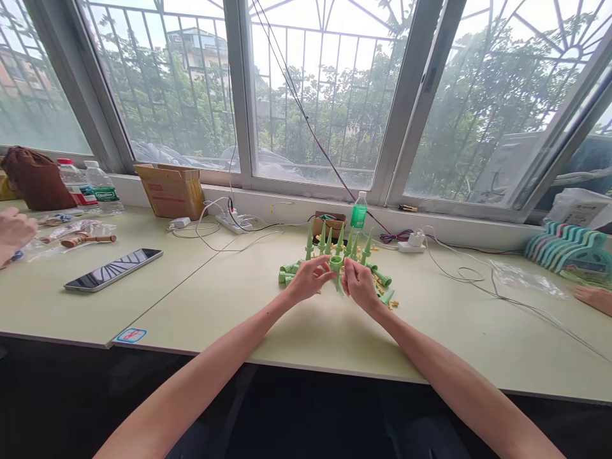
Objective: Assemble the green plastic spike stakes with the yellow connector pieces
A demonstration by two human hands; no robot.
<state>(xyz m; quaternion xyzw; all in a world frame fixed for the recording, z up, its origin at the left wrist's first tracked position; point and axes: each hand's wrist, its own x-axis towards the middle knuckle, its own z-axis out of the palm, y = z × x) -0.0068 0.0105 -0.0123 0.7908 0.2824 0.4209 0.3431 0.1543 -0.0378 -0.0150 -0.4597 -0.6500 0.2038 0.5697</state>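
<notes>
My left hand (pixel 312 278) reaches in from the left, its thumb and forefinger curled round the side of a green plastic piece with a round, hollow end (pixel 336 262). A green point shows below that piece, between my hands. Close on its right is my right hand (pixel 359 281), fingers pinched together; what they hold, if anything, is hidden. Behind my hands several green cone-shaped pieces (pixel 367 248) stand upright in a row. More green pieces (pixel 288 273) lie at the left, and others lie at the right among small yellow pieces (pixel 393 305).
Behind the pieces stand a small cardboard box (pixel 329 223) and a green-labelled bottle (pixel 359 211). A phone (pixel 113 270) lies at left, near a larger carton (pixel 170 191). Cables (pixel 495 290) and green hangers (pixel 568 252) are at right. Other people's hands (pixel 16 231) show at both edges.
</notes>
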